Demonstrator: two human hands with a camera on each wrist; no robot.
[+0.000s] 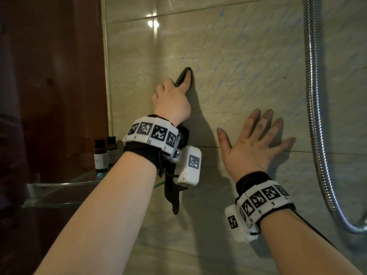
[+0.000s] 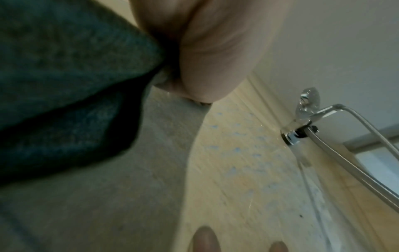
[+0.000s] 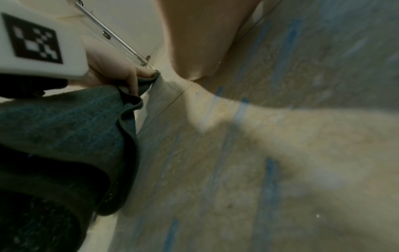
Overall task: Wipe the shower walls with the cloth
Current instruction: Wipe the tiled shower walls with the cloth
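Head view: beige tiled shower wall (image 1: 228, 62), streaked with faint blue marks, far across the frame. Left hand (image 1: 171, 100) clenched round a dark teal-grey terry cloth (image 1: 183, 76), index finger stretched up over a fold of it and pressing that fold against the wall, left of centre. Remainder of cloth trailing down beneath the wrist, hanging in front of the tiles. Right hand (image 1: 256, 141) released, fingers spread and flat on the wall, right of and lower than the left, well apart from the cloth. Ribbed chrome shower hose (image 1: 313, 96) hanging at far right, looping near the lower corner. Two small brown glass bottles (image 1: 105, 153) with pale labels standing on a clear glass corner shelf (image 1: 59, 187) at left, beside a dark red-brown panel (image 1: 53, 76).

Left wrist view: cloth (image 2: 64, 85) bunched against the palm, tiles beyond, chrome wall bracket (image 2: 302, 122) at right.

Right wrist view: cloth (image 3: 64, 136) draped from the left hand (image 3: 112, 68), edge touching the wall (image 3: 259, 153).
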